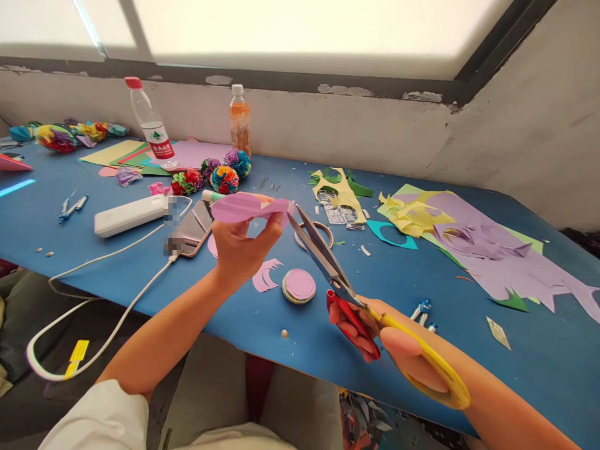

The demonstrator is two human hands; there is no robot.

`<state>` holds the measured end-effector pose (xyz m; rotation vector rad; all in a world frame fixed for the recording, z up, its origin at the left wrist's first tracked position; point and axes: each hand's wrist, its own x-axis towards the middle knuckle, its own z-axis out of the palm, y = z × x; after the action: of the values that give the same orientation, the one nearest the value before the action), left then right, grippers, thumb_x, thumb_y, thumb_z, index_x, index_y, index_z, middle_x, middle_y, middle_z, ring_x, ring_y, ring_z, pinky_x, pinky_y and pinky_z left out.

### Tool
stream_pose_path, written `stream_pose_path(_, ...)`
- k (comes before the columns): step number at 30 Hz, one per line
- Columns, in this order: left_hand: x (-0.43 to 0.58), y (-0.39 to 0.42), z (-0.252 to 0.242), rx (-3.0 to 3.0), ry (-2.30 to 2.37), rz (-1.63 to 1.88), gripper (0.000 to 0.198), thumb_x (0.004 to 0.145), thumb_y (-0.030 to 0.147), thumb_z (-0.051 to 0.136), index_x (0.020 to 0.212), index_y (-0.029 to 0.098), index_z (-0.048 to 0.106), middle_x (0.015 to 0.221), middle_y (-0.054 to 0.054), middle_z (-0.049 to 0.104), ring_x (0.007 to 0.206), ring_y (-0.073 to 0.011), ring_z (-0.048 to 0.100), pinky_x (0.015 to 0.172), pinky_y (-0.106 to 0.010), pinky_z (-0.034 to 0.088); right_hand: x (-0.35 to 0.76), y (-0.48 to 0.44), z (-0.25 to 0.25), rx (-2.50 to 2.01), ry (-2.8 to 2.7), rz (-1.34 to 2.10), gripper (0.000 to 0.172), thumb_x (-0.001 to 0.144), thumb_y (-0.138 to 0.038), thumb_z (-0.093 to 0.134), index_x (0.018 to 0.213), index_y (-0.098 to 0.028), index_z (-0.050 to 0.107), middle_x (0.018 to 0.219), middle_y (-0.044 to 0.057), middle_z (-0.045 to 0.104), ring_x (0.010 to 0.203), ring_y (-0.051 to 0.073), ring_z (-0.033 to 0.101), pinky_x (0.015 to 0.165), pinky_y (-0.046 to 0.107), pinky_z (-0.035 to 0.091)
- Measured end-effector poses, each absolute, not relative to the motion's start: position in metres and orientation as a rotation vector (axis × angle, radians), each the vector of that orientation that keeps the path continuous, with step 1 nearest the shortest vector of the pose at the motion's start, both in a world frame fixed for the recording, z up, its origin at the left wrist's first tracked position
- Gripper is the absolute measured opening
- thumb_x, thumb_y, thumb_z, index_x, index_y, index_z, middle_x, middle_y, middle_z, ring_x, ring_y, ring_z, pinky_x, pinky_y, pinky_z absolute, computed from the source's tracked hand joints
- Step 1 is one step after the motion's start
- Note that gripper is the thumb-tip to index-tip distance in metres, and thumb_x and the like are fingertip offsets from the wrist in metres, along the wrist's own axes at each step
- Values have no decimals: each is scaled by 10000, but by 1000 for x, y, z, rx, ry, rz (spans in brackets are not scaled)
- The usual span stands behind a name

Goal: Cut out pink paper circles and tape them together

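Pinched in my left hand is a piece of purple paper, held up above the table. My right hand grips a pair of scissors with one red and one yellow handle. Their blades stand slightly apart, with the tips at the right end of the paper. Below, on the blue table, lies a stack of round paper cutouts, pink on top. Curved pink scraps lie left of that stack. A roll of tape sits behind the blades.
A white power bank and a phone with a cable lie to the left. Two bottles, a water bottle and an orange drink, stand behind. Paper flower balls and purple sheets with cut scraps are about.
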<state>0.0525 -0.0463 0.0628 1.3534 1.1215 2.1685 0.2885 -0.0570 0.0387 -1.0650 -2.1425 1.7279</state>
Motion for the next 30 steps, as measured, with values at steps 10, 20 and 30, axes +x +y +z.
stream_pose_path(10, 54, -47, 64, 1056, 927, 1994, 113, 637, 246, 777, 677, 212, 677, 702, 21, 656, 681, -109, 605, 695, -257, 514, 267, -65, 51, -1372, -1833, 1695, 743, 484, -912, 515, 755, -223, 462, 731, 3, 461, 543, 119, 399, 466, 259, 291)
stream_pose_path(20, 63, -54, 63, 886, 815, 1779, 108, 616, 279, 786, 648, 204, 715, 665, 23, 673, 667, -108, 613, 682, -251, 552, 264, -64, 45, -1505, -1858, 1466, 277, 728, -489, 566, 775, -230, 478, 771, 9, 501, 615, 142, 433, 493, 251, 363)
stream_pose_path(30, 76, -65, 61, 814, 769, 1712, 161, 597, 223, 821, 606, 148, 679, 628, 28, 680, 632, -109, 653, 627, -230, 578, 255, -67, 51, -1406, -1766, 1541, 462, 609, -618, 644, 737, -227, 434, 681, -24, 465, 536, 112, 356, 479, 257, 311)
